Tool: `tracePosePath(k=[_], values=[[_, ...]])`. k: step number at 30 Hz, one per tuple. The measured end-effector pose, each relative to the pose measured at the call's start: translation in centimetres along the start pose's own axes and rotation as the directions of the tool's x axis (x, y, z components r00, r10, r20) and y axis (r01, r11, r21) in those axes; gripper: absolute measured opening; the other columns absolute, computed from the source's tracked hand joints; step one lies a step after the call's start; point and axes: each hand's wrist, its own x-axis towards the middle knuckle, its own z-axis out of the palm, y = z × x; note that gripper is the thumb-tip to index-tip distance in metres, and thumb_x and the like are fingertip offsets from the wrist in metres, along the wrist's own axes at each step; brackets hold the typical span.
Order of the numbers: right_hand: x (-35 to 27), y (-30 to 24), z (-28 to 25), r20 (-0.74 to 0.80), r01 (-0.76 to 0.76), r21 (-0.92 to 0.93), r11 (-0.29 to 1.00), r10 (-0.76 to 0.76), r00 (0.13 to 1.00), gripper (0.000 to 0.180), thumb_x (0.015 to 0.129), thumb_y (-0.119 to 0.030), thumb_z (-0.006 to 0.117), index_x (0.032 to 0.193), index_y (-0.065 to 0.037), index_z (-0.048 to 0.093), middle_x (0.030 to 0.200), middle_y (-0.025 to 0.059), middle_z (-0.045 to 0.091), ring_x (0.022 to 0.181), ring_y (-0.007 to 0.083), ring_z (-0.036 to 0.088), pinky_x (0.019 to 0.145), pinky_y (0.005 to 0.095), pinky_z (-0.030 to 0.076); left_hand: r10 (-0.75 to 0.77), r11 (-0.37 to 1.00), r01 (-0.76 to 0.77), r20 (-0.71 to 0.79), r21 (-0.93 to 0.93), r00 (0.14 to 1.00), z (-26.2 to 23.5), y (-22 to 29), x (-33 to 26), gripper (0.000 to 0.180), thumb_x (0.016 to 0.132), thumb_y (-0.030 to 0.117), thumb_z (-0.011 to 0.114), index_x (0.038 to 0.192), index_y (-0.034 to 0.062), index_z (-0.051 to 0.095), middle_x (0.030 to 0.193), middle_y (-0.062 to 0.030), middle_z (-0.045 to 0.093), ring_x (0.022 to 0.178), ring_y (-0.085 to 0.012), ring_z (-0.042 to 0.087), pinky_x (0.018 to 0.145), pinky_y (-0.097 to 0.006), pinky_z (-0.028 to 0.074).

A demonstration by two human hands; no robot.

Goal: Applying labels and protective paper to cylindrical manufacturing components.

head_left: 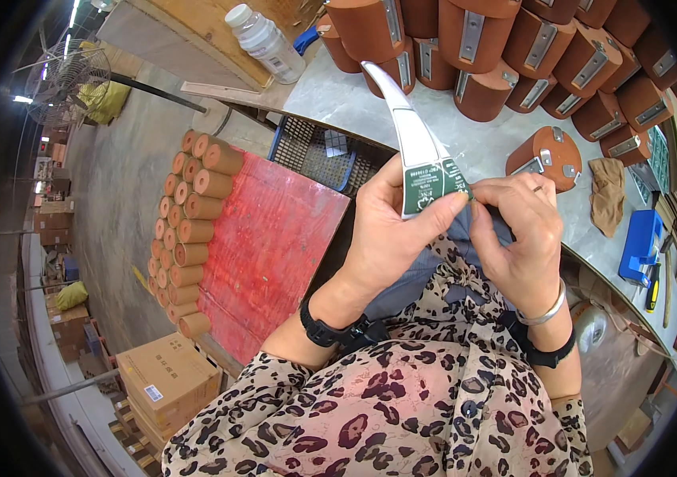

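A strip of green-and-white labels [426, 183] is held up above the lap, near the edge of the counter [326, 95]. It is pinned under the thumb of the left hand [386, 226], whose fingers are curled behind it, probably so that it is steadied while its white end is left to arch upward. The right hand [523, 230] is nearly closed, its thumb and forefinger pinched at the strip's right edge. One brown cylinder [543, 155] is set apart from the piled cylinders [477, 32], presumably for easy reach; just beside it a brown cloth [608, 197] is laid.
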Motion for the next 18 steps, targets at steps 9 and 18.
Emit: tracePosePath(k=[9,18], values=[[0.2,0.3,-0.3,0.081,-0.091,0.18,0.98,0.077,0.994,0.014,0.074,0.001,0.072,0.086,-0.001,0.066,0.082,0.0098,0.069,0.076,0.0266,0.062,0.078,0.0356,0.041,-0.047,0.999,0.048,-0.004,0.018,0.999,-0.5,-0.3,0.2,0.017,0.091,0.006,0.072,0.105,0.0025,0.065,0.097,0.0013,0.068,0.085,-0.0044,0.06,0.076,-0.023,0.051],[0.1,0.9,0.1,0.136,-0.252,0.382,0.889,0.216,0.967,0.004,0.083,-0.002,0.07,0.084,-0.002,0.067,0.077,0.0073,0.067,0.073,0.0215,0.059,0.074,0.0324,0.04,-0.058,0.998,0.057,0.028,0.016,0.998,-1.4,-0.3,0.4,0.019,0.091,0.005,0.073,0.108,0.0038,0.065,0.096,0.0014,0.068,0.083,-0.0031,0.06,0.072,-0.02,0.05]])
